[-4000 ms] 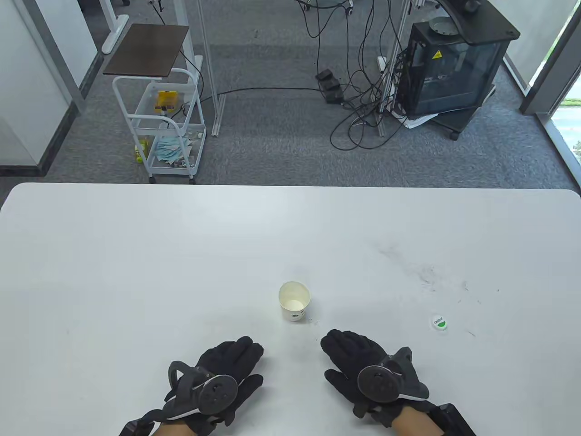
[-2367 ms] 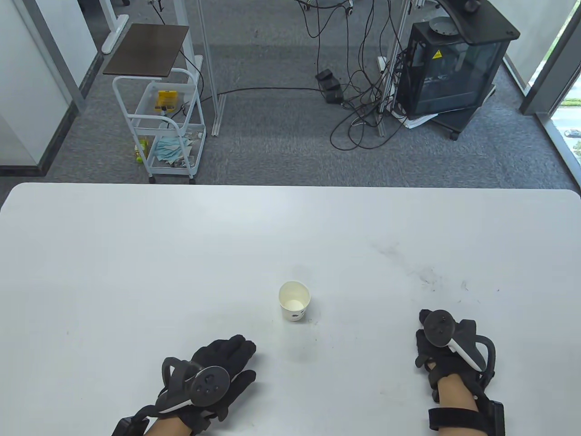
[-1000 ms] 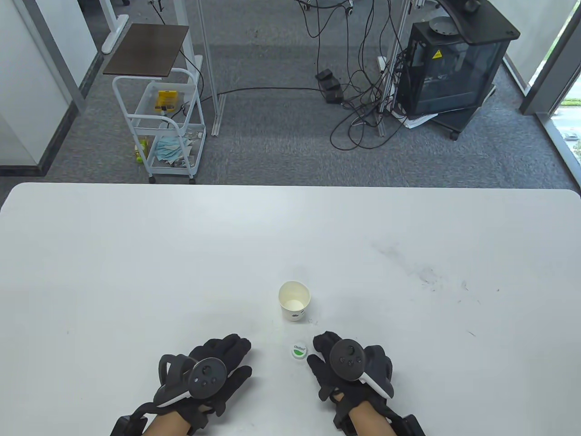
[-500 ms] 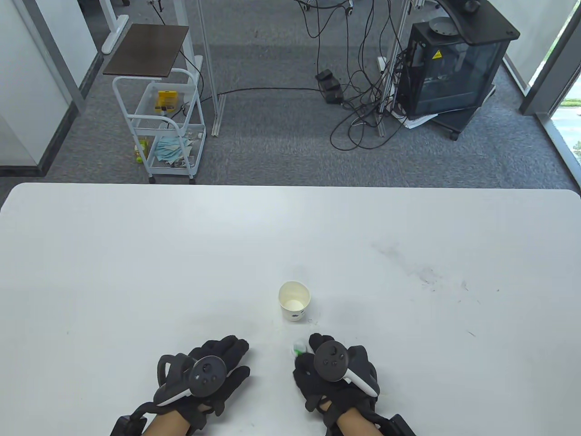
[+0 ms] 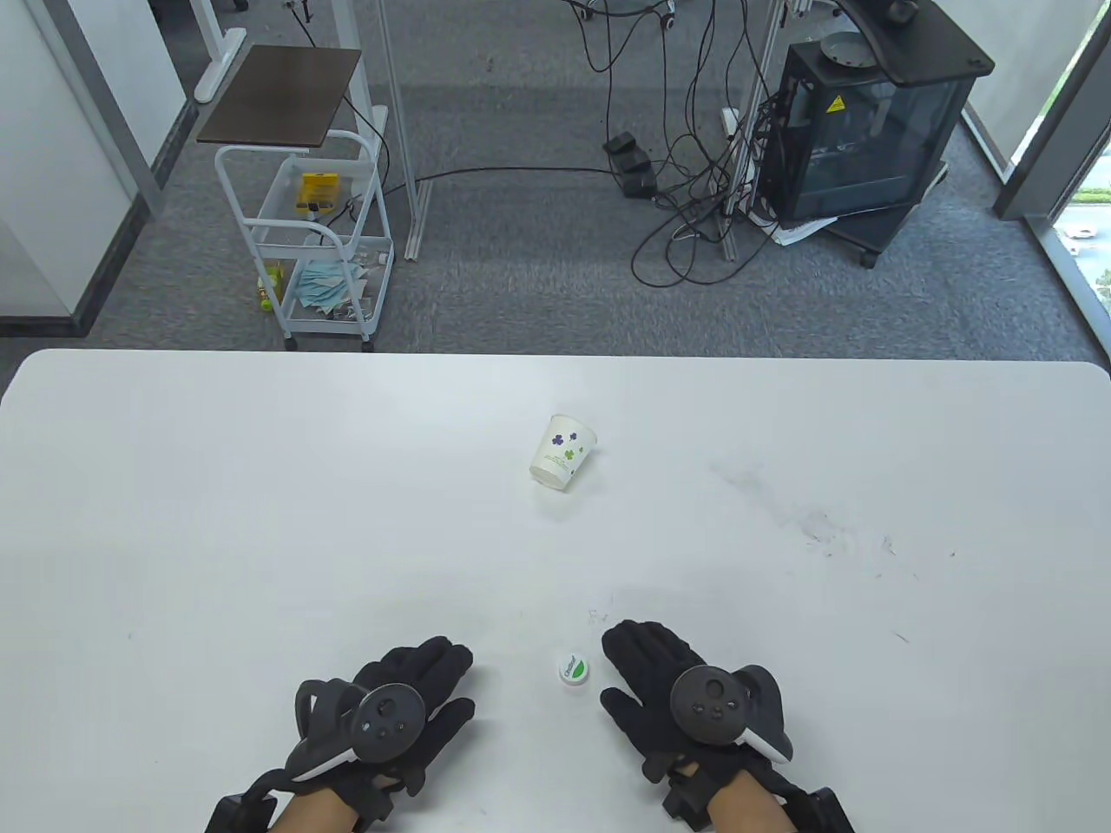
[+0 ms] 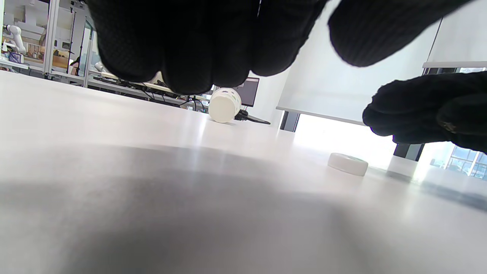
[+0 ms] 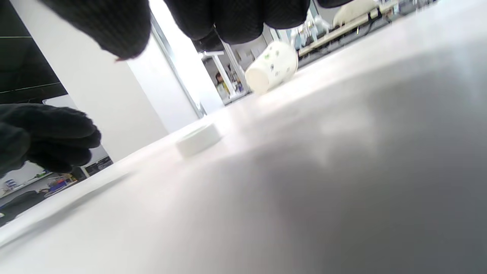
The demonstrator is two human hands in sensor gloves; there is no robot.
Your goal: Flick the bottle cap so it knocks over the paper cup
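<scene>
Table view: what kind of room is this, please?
Probably a lab or office workspace. A white table stands on grey carpet, with a black equipment cabinet, tangled floor cables and a white utility cart behind it.

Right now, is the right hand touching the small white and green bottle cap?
Apart. The table view shows bare tabletop between the right hand and the bottle cap.

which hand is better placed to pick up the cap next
Right. The right hand lies flat just beside the bottle cap, nearer to it than the left hand; both are empty.
</scene>
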